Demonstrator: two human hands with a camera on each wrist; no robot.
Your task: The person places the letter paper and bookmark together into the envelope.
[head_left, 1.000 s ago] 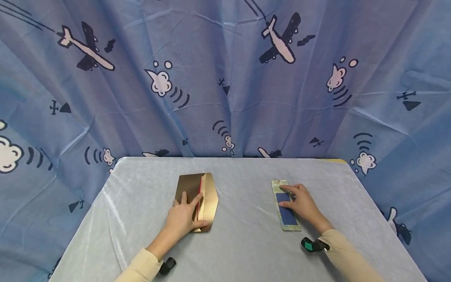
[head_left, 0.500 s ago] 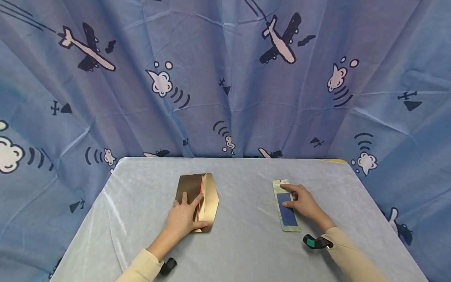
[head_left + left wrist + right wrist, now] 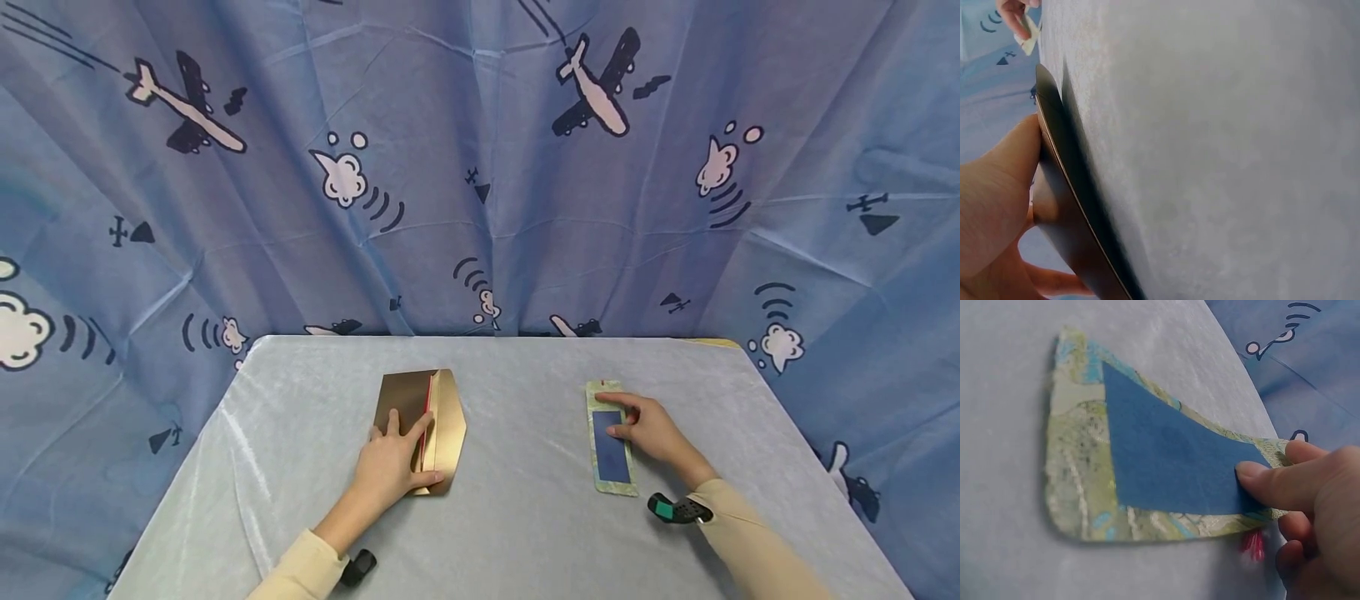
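Note:
A gold envelope (image 3: 449,433) lies on the left of the table in the head view, its pointed flap folded out to the right and a thin red strip along the opening. My left hand (image 3: 384,467) rests on it with fingers spread, the thumb on the flap. In the left wrist view, the envelope's edge (image 3: 1079,212) stands slightly off the cloth. On the right, my right hand (image 3: 656,433) pinches a green-patterned bookmark (image 3: 611,450) with a dark blue panel. The right wrist view shows the thumb (image 3: 1254,472) on that panel, other fingers behind, and a red tassel (image 3: 1254,545) beneath.
A pale grey cloth (image 3: 517,467) covers the table. Behind it hangs a blue curtain (image 3: 450,167) printed with planes and clouds. Dark straps with small devices sit at both wrists, such as the black and green one (image 3: 678,508) on the right.
The bookmark has turned slightly, its far end swinging to the right, and my right hand has shifted a little rightward with it. My left hand and the envelope stay put.

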